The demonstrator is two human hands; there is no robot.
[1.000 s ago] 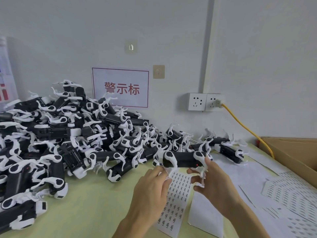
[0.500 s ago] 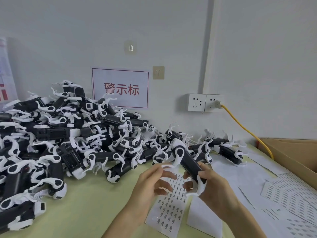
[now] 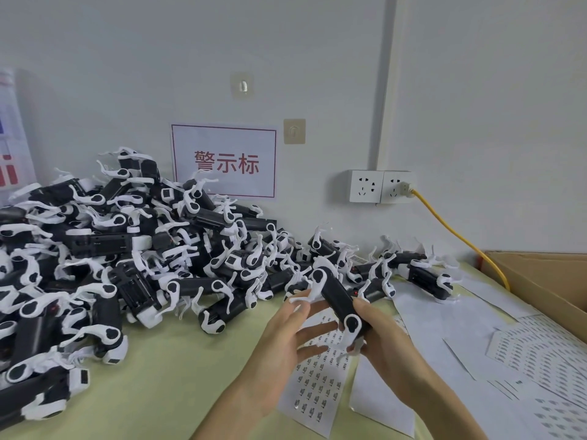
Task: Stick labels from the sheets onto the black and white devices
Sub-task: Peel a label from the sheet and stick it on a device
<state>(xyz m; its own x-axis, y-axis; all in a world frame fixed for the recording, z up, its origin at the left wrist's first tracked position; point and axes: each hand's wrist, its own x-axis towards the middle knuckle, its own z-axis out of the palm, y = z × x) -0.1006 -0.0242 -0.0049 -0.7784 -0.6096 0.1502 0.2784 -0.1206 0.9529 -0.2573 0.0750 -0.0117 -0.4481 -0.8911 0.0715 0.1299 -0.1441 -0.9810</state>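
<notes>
right hand (image 3: 387, 341) grips a tilted device (image 3: 335, 296), left hand (image 3: 282, 347) spread wide beside it. bare table (image 3: 178, 376) left of the label sheet (image 3: 314, 395).

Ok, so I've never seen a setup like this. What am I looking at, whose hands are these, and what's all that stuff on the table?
There is no machine here. A person works with bare hands, and the camera sits on their head, looking forward and down. The right hand grips one black and white device, held at a slant. The left hand is open beside it, fingers spread, holding nothing. Under the hands lies a label sheet on the pale green table. To the left is a big pile of devices. More sheets and a cardboard box are on the right. A yellow cable runs from the wall socket.
</notes>
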